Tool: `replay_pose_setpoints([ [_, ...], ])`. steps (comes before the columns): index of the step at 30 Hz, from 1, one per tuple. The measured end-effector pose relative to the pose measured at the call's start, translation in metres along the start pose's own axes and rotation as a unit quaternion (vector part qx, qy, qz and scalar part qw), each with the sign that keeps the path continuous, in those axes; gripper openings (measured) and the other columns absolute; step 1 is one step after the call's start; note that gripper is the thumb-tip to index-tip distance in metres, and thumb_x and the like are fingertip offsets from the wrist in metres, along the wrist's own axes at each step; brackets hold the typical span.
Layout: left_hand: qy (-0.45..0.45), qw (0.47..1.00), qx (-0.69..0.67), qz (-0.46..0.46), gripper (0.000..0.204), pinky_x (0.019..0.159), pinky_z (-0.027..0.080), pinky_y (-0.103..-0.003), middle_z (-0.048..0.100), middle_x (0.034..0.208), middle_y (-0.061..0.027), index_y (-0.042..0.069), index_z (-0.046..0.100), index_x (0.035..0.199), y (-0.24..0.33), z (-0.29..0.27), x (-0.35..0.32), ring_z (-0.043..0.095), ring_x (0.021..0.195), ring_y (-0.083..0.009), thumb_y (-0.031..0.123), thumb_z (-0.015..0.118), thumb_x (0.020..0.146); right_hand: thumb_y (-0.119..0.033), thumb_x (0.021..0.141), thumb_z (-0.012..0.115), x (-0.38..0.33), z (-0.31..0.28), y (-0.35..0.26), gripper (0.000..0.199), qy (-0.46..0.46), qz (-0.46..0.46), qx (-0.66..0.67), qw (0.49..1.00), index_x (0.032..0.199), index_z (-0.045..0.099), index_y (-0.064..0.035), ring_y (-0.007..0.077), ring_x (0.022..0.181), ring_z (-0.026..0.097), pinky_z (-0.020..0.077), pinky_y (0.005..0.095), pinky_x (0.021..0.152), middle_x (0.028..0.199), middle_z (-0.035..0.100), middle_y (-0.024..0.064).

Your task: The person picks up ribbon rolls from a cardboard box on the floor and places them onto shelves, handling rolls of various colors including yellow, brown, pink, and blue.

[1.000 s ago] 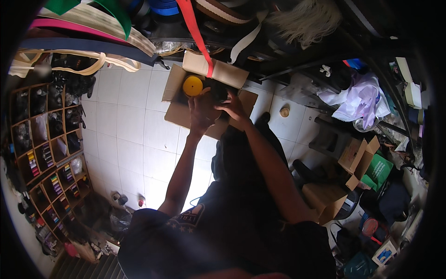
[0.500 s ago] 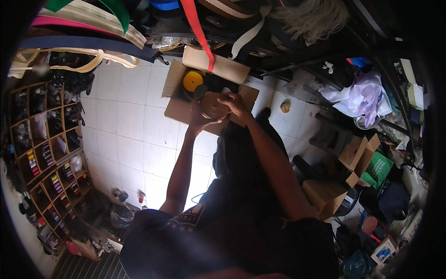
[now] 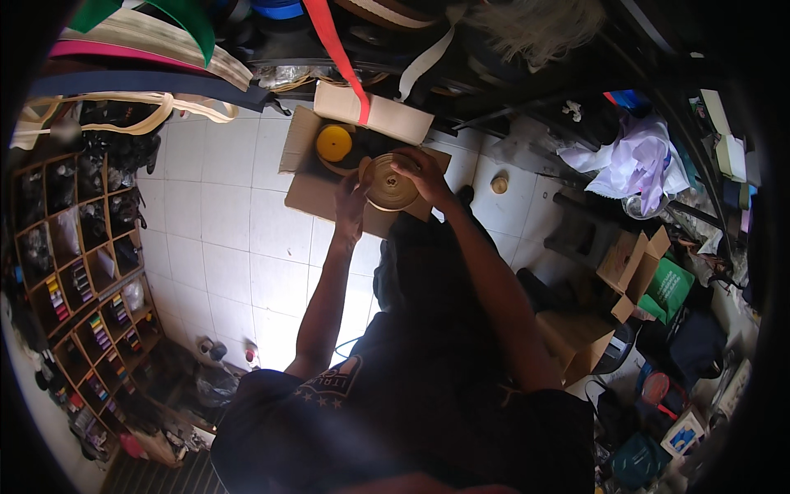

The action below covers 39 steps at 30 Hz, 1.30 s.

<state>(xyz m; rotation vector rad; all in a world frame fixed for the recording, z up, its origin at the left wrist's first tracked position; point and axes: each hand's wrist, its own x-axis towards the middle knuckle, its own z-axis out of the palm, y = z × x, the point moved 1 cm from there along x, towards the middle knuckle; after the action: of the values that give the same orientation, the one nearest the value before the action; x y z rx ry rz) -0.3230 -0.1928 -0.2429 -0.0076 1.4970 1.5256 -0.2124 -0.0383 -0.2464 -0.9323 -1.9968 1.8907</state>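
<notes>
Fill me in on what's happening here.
A person holds a round tan roll of flat, coiled material in both bare hands, over the near side of an open cardboard box. The left hand grips its left edge; the right hand grips its upper right. A yellow roll sits inside the box, touched by neither hand. To the right, a small tan round object rests on the tiled floor.
</notes>
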Motion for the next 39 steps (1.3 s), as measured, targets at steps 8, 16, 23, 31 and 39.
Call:
replay_pose_setpoints([
  [8, -0.097, 0.994, 0.022, -0.047, 0.038, 0.078, 0.05, -0.028, 0.064, 0.103, -0.0053, -0.003, 0.06, 0.116, 0.016, 0.031, 0.006, 0.062, 0.089, -0.0113, 0.031, 0.058, 0.098, -0.031, 0.088, 0.066, -0.023, -0.039, -0.027, 0.037, -0.014, 0.022, 0.013, 1.0, 0.117, 0.064, -0.0073, 0.0212, 0.105, 0.062, 0.0456, 0.032, 0.093, 0.111, 0.066, 0.0095],
  [16, -0.115, 0.993, 0.028, -0.021, 0.043, 0.081, 0.048, -0.031, 0.061, 0.1, -0.0076, -0.003, 0.054, 0.115, 0.017, 0.077, -0.02, 0.058, 0.092, -0.0134, 0.037, 0.054, 0.099, -0.03, 0.088, 0.067, -0.047, -0.046, -0.053, 0.042, 0.003, -0.002, 0.033, 0.999, 0.123, 0.061, -0.0076, 0.0206, 0.113, 0.056, 0.0458, 0.0335, 0.094, 0.117, 0.061, 0.0107],
  [23, 0.015, 0.997, -0.057, 0.059, 0.055, 0.086, 0.047, -0.032, 0.057, 0.111, -0.0119, -0.004, 0.047, 0.122, -0.014, 0.095, -0.026, 0.056, 0.102, -0.0158, 0.046, 0.046, 0.1, -0.016, 0.084, 0.073, -0.087, -0.047, -0.073, 0.051, 0.218, -0.028, 0.107, 0.97, 0.129, 0.051, -0.0059, 0.0193, 0.104, 0.06, 0.0493, 0.0311, 0.087, 0.111, 0.063, 0.0128],
  [31, -0.043, 0.996, -0.059, 0.046, 0.049, 0.085, 0.046, -0.032, 0.057, 0.109, -0.0109, -0.004, 0.048, 0.121, 0.008, 0.135, -0.055, 0.055, 0.1, -0.0155, 0.039, 0.054, 0.098, -0.012, 0.085, 0.071, -0.107, -0.105, -0.064, 0.043, 0.126, -0.03, 0.103, 0.986, 0.125, 0.056, -0.0061, 0.0159, 0.102, 0.061, 0.0468, 0.0297, 0.09, 0.11, 0.065, 0.01],
  [39, -0.073, 0.991, -0.114, -0.005, 0.044, 0.089, 0.048, -0.032, 0.061, 0.111, -0.0127, -0.004, 0.053, 0.12, 0.003, 0.181, -0.091, 0.06, 0.103, -0.0188, 0.034, 0.054, 0.098, -0.015, 0.087, 0.067, -0.135, -0.156, -0.06, 0.039, 0.046, -0.031, 0.097, 0.994, 0.124, 0.058, -0.0063, 0.0176, 0.114, 0.055, 0.0415, 0.0316, 0.1, 0.119, 0.062, 0.007],
])
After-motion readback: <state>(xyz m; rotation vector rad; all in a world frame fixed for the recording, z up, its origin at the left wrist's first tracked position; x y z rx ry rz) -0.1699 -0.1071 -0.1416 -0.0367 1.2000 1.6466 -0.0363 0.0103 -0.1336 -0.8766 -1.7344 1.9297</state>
